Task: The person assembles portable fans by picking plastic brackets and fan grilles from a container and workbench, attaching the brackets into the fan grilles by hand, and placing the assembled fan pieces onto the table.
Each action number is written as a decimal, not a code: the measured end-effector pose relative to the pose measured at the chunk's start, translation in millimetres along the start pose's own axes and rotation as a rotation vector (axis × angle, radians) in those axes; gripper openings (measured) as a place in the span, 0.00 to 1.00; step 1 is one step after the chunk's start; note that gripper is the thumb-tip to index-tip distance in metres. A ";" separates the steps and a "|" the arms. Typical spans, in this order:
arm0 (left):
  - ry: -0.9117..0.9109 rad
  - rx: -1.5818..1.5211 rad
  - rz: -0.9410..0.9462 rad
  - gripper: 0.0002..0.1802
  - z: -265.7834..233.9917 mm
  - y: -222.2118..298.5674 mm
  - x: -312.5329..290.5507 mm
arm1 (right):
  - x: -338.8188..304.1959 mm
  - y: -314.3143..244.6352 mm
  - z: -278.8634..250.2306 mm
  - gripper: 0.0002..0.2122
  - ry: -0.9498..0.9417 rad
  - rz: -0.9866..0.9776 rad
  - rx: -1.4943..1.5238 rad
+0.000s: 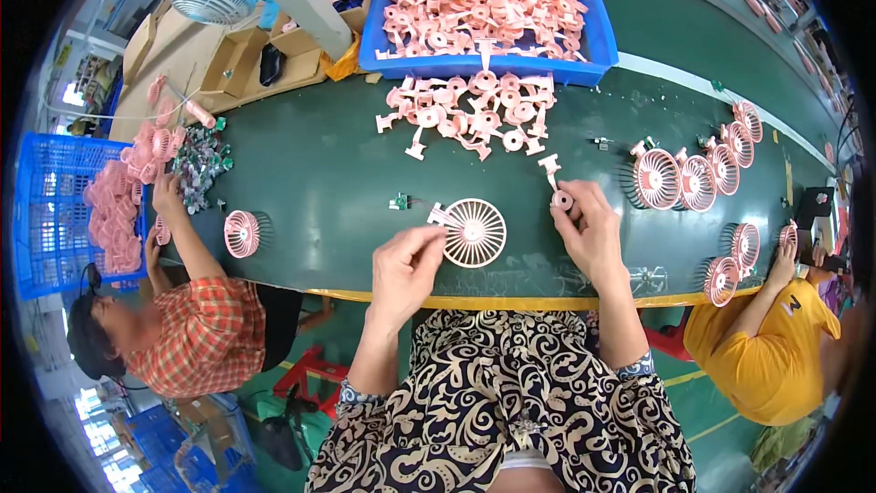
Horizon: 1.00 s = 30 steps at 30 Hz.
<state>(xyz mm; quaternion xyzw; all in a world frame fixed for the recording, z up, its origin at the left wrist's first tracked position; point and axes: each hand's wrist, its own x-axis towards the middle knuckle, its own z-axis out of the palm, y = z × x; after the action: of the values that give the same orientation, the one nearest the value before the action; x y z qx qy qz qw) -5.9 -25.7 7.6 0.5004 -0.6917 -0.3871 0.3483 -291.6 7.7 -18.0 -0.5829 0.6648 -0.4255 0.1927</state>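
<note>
A round pale-pink fan grille (474,232) with radial slats is lying at frame centre on the dark green belt (319,173), pinched at its left edge by the left hand (408,267). A small pink stem part (557,190) is gripped by the right hand (589,228). A blue bin (474,64) of pink parts is seen at top; co-workers are cut off at both sides.
</note>
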 end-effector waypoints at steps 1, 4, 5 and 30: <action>-0.012 0.053 -0.026 0.09 -2.0 4.4 5.1 | -5.7 6.7 0.7 0.14 -0.018 -0.014 -0.018; 0.091 0.122 0.153 0.13 1.6 -1.2 18.0 | -11.2 3.9 -0.4 0.12 -0.026 0.001 -0.003; 0.077 0.228 0.161 0.14 3.0 -3.5 20.7 | -12.4 3.8 0.9 0.11 -0.004 0.007 -0.020; 0.052 0.442 0.017 0.07 0.7 -0.4 7.2 | -11.9 -2.2 -4.6 0.15 -0.021 0.034 -0.267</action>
<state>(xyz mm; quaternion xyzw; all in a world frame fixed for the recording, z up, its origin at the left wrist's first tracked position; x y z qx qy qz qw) -8.2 -32.6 7.6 0.5685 -0.7548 -0.2098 0.2511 -290.8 20.6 -16.5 -0.5964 0.7234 -0.3238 0.1274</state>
